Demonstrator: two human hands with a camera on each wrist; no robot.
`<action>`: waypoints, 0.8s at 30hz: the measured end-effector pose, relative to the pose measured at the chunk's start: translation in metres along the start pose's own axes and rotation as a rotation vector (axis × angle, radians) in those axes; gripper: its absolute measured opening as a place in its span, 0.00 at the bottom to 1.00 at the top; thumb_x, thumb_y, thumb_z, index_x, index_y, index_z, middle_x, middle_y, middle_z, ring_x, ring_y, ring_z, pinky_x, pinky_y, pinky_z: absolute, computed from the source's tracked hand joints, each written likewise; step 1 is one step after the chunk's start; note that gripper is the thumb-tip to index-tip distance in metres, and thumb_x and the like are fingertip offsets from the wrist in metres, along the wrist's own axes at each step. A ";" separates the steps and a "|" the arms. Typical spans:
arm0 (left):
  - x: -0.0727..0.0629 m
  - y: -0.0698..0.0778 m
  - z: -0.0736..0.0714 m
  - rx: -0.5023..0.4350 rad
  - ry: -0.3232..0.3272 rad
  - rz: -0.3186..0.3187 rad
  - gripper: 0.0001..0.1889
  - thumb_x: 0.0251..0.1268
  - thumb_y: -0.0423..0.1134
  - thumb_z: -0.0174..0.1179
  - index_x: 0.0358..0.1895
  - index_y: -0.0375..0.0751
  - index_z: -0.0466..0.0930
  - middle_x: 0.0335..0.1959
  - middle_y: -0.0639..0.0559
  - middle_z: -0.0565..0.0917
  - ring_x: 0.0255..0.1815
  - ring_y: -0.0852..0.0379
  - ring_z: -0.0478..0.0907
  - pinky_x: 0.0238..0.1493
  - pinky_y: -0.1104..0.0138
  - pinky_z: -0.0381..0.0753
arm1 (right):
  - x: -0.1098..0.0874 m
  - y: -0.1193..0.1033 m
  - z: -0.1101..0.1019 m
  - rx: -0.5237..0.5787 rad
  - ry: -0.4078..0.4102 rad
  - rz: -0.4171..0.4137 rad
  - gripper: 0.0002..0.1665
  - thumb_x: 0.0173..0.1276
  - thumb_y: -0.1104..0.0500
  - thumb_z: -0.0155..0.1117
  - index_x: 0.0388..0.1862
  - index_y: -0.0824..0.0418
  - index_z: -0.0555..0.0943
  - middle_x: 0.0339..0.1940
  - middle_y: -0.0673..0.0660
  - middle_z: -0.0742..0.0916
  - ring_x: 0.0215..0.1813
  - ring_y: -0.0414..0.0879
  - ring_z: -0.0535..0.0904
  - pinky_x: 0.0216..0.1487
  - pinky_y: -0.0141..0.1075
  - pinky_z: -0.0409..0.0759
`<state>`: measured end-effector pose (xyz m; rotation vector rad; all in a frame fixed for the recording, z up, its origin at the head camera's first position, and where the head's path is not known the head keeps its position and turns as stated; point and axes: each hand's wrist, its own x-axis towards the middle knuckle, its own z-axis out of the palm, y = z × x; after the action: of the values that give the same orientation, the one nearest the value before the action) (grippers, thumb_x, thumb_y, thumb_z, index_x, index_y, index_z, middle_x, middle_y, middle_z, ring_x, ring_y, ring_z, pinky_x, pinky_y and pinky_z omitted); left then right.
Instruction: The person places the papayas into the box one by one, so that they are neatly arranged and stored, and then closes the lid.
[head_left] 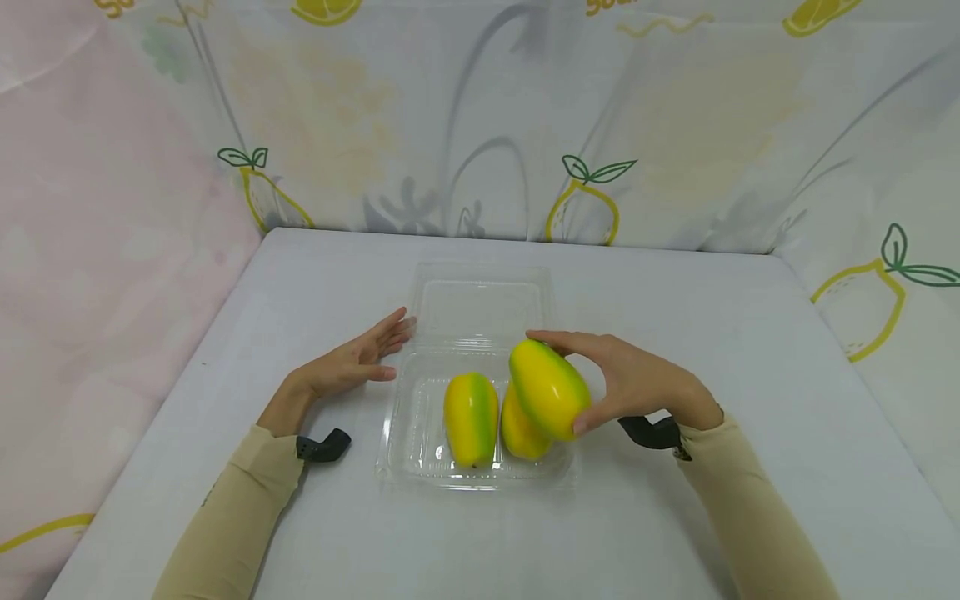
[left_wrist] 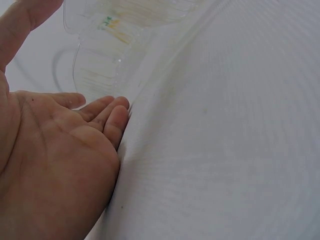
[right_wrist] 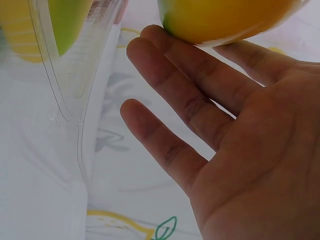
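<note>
A clear plastic clamshell box [head_left: 397, 467] lies unfolded on the white table. Inside its tray are two yellow-green mangoes, a left mango [head_left: 471, 421] and a right mango [head_left: 525, 429] partly hidden by a third. My right hand [head_left: 637, 375] holds that third mango [head_left: 551, 390] between thumb and fingertips, above the tray's right side. In the right wrist view, the held mango [right_wrist: 225, 20] shows at the top, beside the spread fingers. At the box's left edge, my left hand [head_left: 356, 358] holds nothing, its fingers extended close to the hinge.
The box's transparent lid [head_left: 482, 304] lies flat behind the tray, toward the back of the table. White table surface [head_left: 675, 292] surrounds the box. A lemon-printed cloth [head_left: 480, 108] hangs behind the table and along both sides.
</note>
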<state>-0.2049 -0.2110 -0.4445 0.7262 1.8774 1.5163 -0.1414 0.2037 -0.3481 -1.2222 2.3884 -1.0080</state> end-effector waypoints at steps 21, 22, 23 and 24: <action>0.000 0.001 0.000 0.009 0.001 -0.004 0.50 0.67 0.32 0.57 0.79 0.49 0.28 0.81 0.45 0.37 0.81 0.39 0.39 0.76 0.41 0.42 | 0.008 -0.018 0.014 -0.023 0.052 -0.032 0.62 0.49 0.33 0.76 0.78 0.51 0.58 0.71 0.46 0.73 0.64 0.41 0.71 0.69 0.49 0.70; 0.000 0.001 0.000 0.009 0.002 -0.004 0.50 0.67 0.32 0.57 0.80 0.50 0.28 0.81 0.45 0.37 0.81 0.39 0.39 0.77 0.42 0.42 | 0.009 -0.019 0.015 -0.023 0.049 -0.036 0.62 0.49 0.34 0.76 0.78 0.50 0.58 0.71 0.46 0.73 0.64 0.41 0.71 0.69 0.49 0.70; 0.000 0.001 0.000 0.011 0.002 -0.004 0.50 0.67 0.32 0.57 0.79 0.50 0.28 0.81 0.45 0.37 0.81 0.39 0.39 0.77 0.42 0.42 | 0.010 -0.020 0.016 -0.023 0.044 -0.037 0.62 0.48 0.34 0.76 0.78 0.50 0.57 0.70 0.46 0.73 0.64 0.40 0.71 0.68 0.48 0.71; 0.000 0.001 0.000 0.011 0.003 -0.006 0.50 0.67 0.33 0.57 0.80 0.50 0.28 0.82 0.46 0.37 0.81 0.40 0.38 0.77 0.42 0.41 | 0.010 -0.021 0.017 -0.022 0.042 -0.041 0.63 0.48 0.35 0.77 0.78 0.50 0.57 0.71 0.46 0.73 0.64 0.40 0.71 0.68 0.48 0.71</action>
<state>-0.2049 -0.2110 -0.4433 0.7236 1.8893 1.5057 -0.1263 0.1794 -0.3455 -1.2748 2.4214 -1.0326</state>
